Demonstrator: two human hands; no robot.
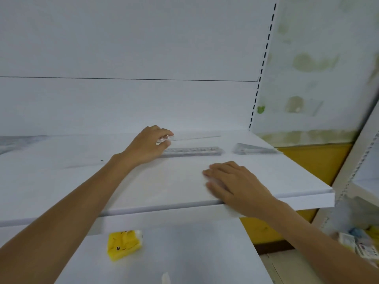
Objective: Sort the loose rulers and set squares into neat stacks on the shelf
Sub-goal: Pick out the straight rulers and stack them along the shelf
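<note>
On the white shelf (pixel 143 187) my left hand (pixel 148 143) pinches the left end of a thin clear ruler (pixel 196 137), which lies near the back wall. Just in front of it sits a neat stack of clear rulers (pixel 192 151), with its left end beside my left hand. A stack of clear set squares (pixel 254 149) lies at the shelf's right end. My right hand (pixel 231 181) rests flat on the shelf near the front edge, fingers straight and holding nothing.
A slotted shelf upright (pixel 263 64) rises at the back right. A lower shelf (pixel 184 253) carries a yellow cartoon pack (pixel 124 243). Small packaged goods (pixel 356 242) sit on a neighbouring rack at the lower right.
</note>
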